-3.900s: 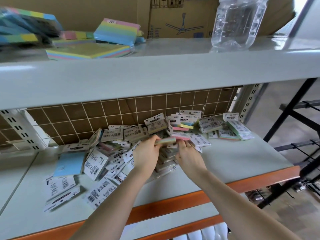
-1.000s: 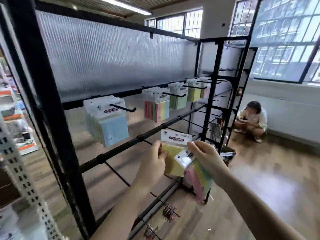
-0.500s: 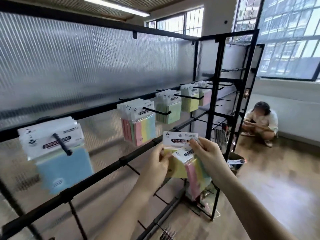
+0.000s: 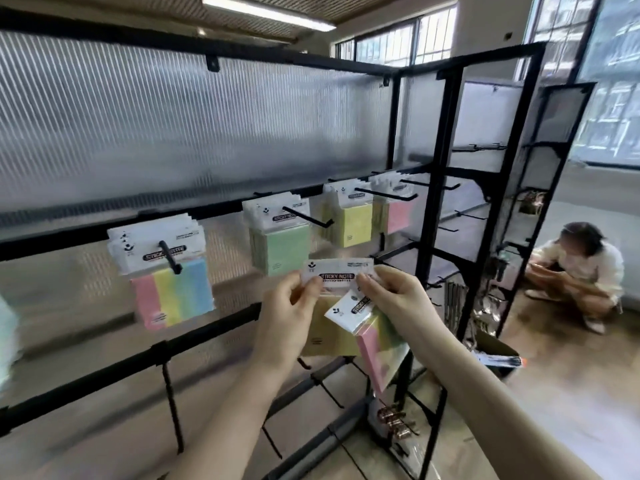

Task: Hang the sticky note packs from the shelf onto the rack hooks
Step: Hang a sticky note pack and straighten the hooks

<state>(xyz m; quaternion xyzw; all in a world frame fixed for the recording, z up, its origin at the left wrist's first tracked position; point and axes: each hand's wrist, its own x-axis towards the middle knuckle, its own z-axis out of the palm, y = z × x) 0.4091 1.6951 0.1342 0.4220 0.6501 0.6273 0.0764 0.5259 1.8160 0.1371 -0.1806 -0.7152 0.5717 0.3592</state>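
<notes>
I hold a yellow sticky note pack [image 4: 329,336] upright in front of the black rack [image 4: 436,202]. My left hand [image 4: 287,313] pinches the left of its white header card and my right hand [image 4: 394,299] pinches the right. The right hand also holds a multicolour pack [image 4: 375,344], tilted under its fingers. Several hooks on the rack's upper bar carry hanging packs: a multicolour stack [image 4: 169,271], a green stack [image 4: 278,237], a yellow stack [image 4: 348,216] and a pink stack [image 4: 396,206]. The held yellow pack is just below and in front of the green stack.
A ribbed translucent panel [image 4: 173,126] backs the rack. Bare hooks [image 4: 450,185] stick out further right and on the lower bars. A person [image 4: 578,275] crouches on the wooden floor at the right. A small box [image 4: 498,355] and metal clips [image 4: 394,424] lie near the rack's foot.
The view has swung right along the rack, so the hanging stacks slid left. My hands have lifted the yellow pack higher, up to the green stack.
</notes>
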